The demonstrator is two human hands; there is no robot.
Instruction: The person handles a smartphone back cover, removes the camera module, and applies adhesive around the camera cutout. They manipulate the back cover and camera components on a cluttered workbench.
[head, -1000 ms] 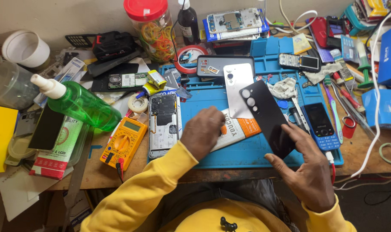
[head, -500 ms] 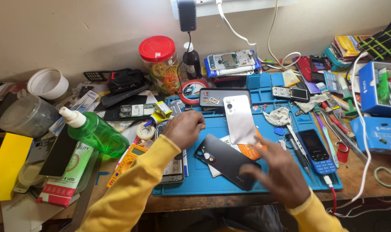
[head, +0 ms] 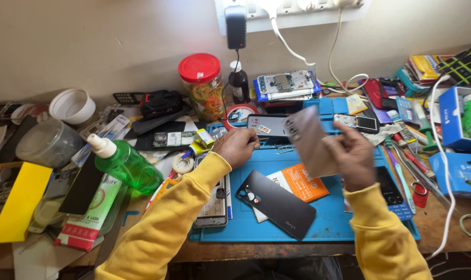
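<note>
Setting: cluttered wooden bench (head: 443,223) against a plain wall, a blue work mat (head: 344,223) at its middle.
Far left: green spray bottle (head: 124,163) lying tilted among boxes and tubs.
Left hand (head: 238,146): fingers curled, resting at the mat's upper edge; whether they pinch anything cannot be told.
Centre: black phone back cover (head: 277,203) flat on the mat, apart from both hands.
Right hand (head: 352,155): fingers closed on the edge of a pale phone back panel (head: 310,139), held raised and tilted.
Handling: the panel looks thin, light, smooth, likely brittle; best gripped by its long edges.
</note>
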